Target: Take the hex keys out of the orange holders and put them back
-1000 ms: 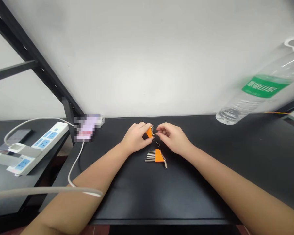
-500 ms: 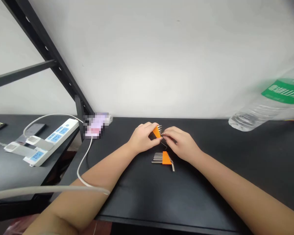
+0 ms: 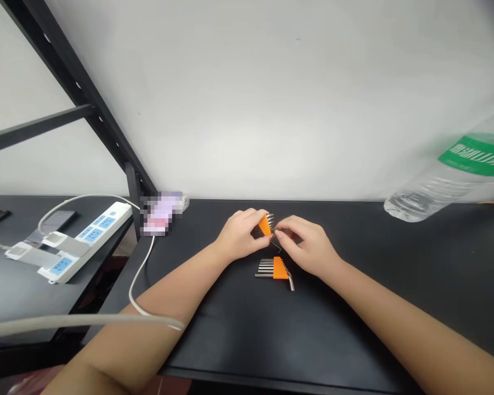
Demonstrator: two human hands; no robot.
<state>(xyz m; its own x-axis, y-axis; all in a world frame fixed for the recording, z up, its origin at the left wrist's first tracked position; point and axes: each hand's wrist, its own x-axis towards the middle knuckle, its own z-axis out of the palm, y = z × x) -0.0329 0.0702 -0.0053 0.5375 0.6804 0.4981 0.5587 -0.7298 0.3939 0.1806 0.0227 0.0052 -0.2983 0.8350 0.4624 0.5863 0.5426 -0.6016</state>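
Note:
My left hand (image 3: 242,233) is closed around an orange hex key holder (image 3: 265,225), with several metal keys sticking out of its far right side. Close against it, my right hand (image 3: 304,241) pinches a small hex key (image 3: 274,232), mostly covered by the fingertips. Just below the fingers, a thin hex key (image 3: 276,247) with a bent end shows against the black table; whether it is loose or in the holder I cannot tell. Nearer to me lies a second orange holder (image 3: 280,268) filled with several hex keys, from thin to thick.
A large water bottle (image 3: 448,170) with a green label leans at the right. At the left are a white power strip (image 3: 93,241) with plugs and a blurred-out phone (image 3: 160,214). A white cable (image 3: 82,323) crosses over my left forearm. Behind the black table (image 3: 239,334) rises a white wall.
My right fingertips have closed in over the small hex key, which shows less than before. The left hand keeps the holder, turned slightly. The whole view has shifted a little.

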